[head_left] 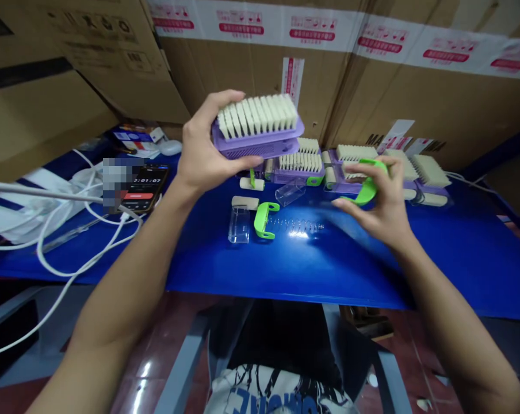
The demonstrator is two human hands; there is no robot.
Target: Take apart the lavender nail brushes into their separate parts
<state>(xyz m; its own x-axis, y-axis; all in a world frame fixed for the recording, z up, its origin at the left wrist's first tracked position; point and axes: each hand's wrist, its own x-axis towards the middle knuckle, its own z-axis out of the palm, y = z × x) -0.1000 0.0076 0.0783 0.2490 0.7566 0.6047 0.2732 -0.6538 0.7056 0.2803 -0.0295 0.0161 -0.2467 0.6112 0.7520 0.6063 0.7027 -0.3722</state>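
Note:
My left hand (203, 146) is closed around a purple brush (257, 126), bristles facing up, raised above the table's back part. To the right, my right hand (383, 210) grips a green plastic bracket (367, 187) between thumb and fingers. On the table between them lies a second green bracket (263, 221) with a metal spring (298, 225) stretching to its right. Beside that bracket are a clear plastic piece (239, 225) and a beige roller (245, 202). Another clear piece (290, 192) and a second roller (251, 183) rest farther back.
Several purple brushes (301, 164) stand in a row along the back, against cardboard boxes (260, 69). At left, a phone (145, 187) showing a timer lies among white cables (91, 259). The blue table's front edge (286, 296) runs just before my lap.

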